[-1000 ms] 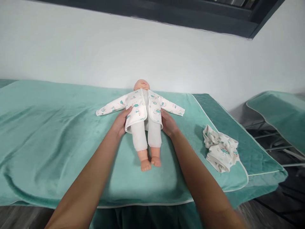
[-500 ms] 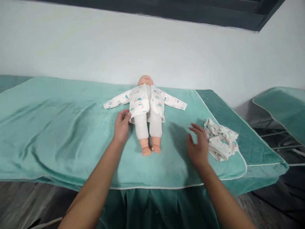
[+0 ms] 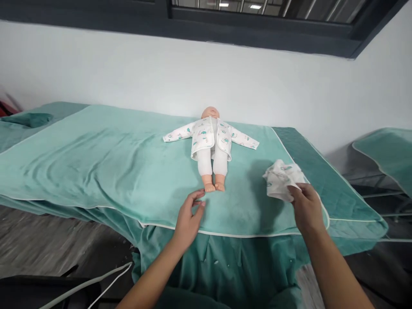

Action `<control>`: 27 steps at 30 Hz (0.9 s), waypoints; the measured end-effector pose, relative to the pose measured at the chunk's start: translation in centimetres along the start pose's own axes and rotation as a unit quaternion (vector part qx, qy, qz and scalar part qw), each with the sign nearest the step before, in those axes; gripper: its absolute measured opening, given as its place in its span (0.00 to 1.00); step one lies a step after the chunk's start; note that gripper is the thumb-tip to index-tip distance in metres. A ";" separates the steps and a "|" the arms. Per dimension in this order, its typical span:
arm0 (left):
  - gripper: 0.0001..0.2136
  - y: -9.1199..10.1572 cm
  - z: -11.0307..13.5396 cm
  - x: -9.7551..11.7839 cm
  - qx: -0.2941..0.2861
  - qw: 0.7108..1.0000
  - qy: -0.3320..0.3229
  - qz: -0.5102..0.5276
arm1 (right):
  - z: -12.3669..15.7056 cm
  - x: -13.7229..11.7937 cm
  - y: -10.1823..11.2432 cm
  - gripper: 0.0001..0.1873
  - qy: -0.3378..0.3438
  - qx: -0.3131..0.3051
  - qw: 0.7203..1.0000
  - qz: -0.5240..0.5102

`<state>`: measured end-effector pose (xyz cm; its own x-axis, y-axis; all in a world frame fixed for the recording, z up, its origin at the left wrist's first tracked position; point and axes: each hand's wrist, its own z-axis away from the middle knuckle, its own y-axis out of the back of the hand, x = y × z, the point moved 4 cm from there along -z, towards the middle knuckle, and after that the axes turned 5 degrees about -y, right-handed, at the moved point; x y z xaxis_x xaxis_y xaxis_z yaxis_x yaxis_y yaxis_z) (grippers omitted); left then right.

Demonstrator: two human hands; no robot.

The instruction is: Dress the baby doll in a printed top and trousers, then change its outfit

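Note:
A baby doll [image 3: 220,162] lies on its back on the green cover, its head toward the wall and its feet toward me. It wears a white printed jacket [image 3: 202,136], unfastened at the front, with both sleeves spread sideways; the legs are white with bare feet. Just below the feet is my left hand [image 3: 189,219], fingers apart and holding nothing. My right hand [image 3: 308,208] pinches the near edge of a crumpled white printed baby garment [image 3: 280,178], which matches the jacket. Its exact kind is hidden by the folds.
The green velvet bed cover [image 3: 128,163] is wrinkled on the left and hangs over the near edge. Behind it stands a white wall [image 3: 161,73] below a dark window frame [image 3: 257,36]. Pale cables [image 3: 93,281] run at lower left. Another green-covered bed [image 3: 386,150] is at right.
My right hand has taken hold of the crumpled garment, which has shifted left. My left hand has left the jacket's side and moved below the doll's feet. The view has shifted.

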<state>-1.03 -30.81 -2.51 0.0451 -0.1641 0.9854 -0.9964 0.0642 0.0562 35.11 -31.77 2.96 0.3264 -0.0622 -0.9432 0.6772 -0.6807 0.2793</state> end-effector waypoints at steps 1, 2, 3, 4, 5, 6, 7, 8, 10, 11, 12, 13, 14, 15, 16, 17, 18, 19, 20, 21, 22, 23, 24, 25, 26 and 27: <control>0.14 0.0 -0.5 0.6 0.001 1.000 -0.002 0.003 | 0.7 -1.3 -1.4 0.13 -0.042 -0.043 0.995 -0.074; 0.14 0.1 -1.0 1.2 0.005 1.000 -0.007 0.010 | 1.6 -2.9 -2.8 0.13 -0.068 -0.077 0.985 -0.139; 0.14 0.1 -1.6 2.0 0.006 1.000 -0.013 0.021 | 2.5 -4.6 -4.1 0.12 -0.081 -0.107 0.973 -0.186; 0.14 0.2 -2.1 2.8 0.005 0.999 -0.021 0.035 | 3.4 -6.2 -5.4 0.11 -0.088 -0.143 0.962 -0.215; 0.14 0.2 -2.5 3.6 0.000 0.998 -0.028 0.054 | 4.3 -7.9 -6.7 0.09 -0.087 -0.174 0.953 -0.233; 0.15 0.3 -2.8 4.5 -0.009 0.997 -0.034 0.074 | 5.1 -9.4 -7.9 0.07 -0.085 -0.209 0.943 -0.245; 0.18 0.3 -3.1 5.3 -0.022 0.995 -0.039 0.091 | 5.8 -10.8 -9.1 0.07 -0.083 -0.245 0.931 -0.257; 0.21 0.4 -3.3 6.1 -0.037 0.993 -0.046 0.101 | 6.4 -12.0 -10.2 0.08 -0.084 -0.282 0.917 -0.270; 0.30 0.9 -3.5 7.5 -0.052 0.992 -0.064 0.099 | 7.4 -14.0 -12.2 0.14 -0.097 -0.349 0.886 -0.288; 0.34 1.2 -3.6 8.0 -0.048 0.992 -0.076 0.090 | 7.9 -14.8 -13.1 0.17 -0.105 -0.380 0.871 -0.292; 0.36 1.7 -3.6 8.5 -0.038 0.992 -0.086 0.079 | 8.3 -15.5 -13.9 0.20 -0.108 -0.409 0.857 -0.294; 0.37 2.2 -3.7 8.8 -0.022 0.993 -0.095 0.069 | 8.8 -16.2 -14.6 0.23 -0.106 -0.437 0.844 -0.293; 0.36 2.7 -3.8 9.1 -0.005 0.993 -0.102 0.062 | 9.2 -16.8 -15.2 0.25 -0.096 -0.464 0.831 -0.291; 0.34 3.2 -3.9 9.3 0.009 0.993 -0.108 0.055 | 9.7 -17.3 -15.8 0.26 -0.080 -0.487 0.821 -0.285; 0.31 3.6 -4.1 9.5 0.017 0.992 -0.112 0.050 | 10.2 -17.8 -16.3 0.27 -0.059 -0.506 0.815 -0.276; 0.28 3.9 -4.3 9.6 0.017 0.992 -0.115 0.047 | 10.7 -18.2 -16.8 0.30 -0.035 -0.516 0.814 -0.264; 0.24 4.3 -4.6 9.8 0.015 0.992 -0.115 0.046 | 11.0 -18.4 -17.3 0.33 -0.013 -0.514 0.822 -0.246; 0.21 4.6 -4.9 10.0 0.011 0.992 -0.114 0.044 | 11.2 -18.6 -17.8 0.35 0.007 -0.501 0.836 -0.225; 0.18 5.0 -5.2 10.2 0.009 0.993 -0.110 0.042 | 11.2 -18.7 -18.2 0.34 0.024 -0.480 0.853 -0.202; 0.16 5.5 -5.5 10.5 0.010 0.994 -0.104 0.040 | 11.1 -18.9 -18.5 0.30 0.039 -0.457 0.870 -0.180; 0.15 6.1 -5.8 10.8 0.014 0.994 -0.097 0.040 | 10.9 -19.1 -18.8 0.26 0.054 -0.435 0.884 -0.160; 0.13 6.7 -6.1 11.3 0.021 0.995 -0.092 0.041 | 10.5 -19.4 -18.9 0.22 0.073 -0.416 0.895 -0.141; 0.12 7.4 -6.4 11.9 0.031 0.994 -0.091 0.044 | 10.1 -19.9 -18.9 0.20 0.102 -0.399 0.903 -0.124; 0.11 8.1 -6.8 12.7 0.046 0.993 -0.096 0.048 | 9.5 -20.6 -18.7 0.19 0.141 -0.378 0.908 -0.109; 0.10 8.9 -7.1 13.7 0.065 0.991 -0.108 0.051 | 9.0 -21.6 -18.3 0.18 0.192 -0.350 0.912 -0.093; 0.10 9.6 -7.5 14.8 0.086 0.987 -0.125 0.056 | 8.5 -22.7 -17.7 0.18 0.249 -0.313 0.913 -0.077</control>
<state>-9.41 -25.25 13.80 -0.0632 -0.4037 0.9127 -0.9927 -0.0689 -0.0992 10.10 -24.48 17.88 0.3496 0.4442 -0.8249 0.9337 -0.0926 0.3458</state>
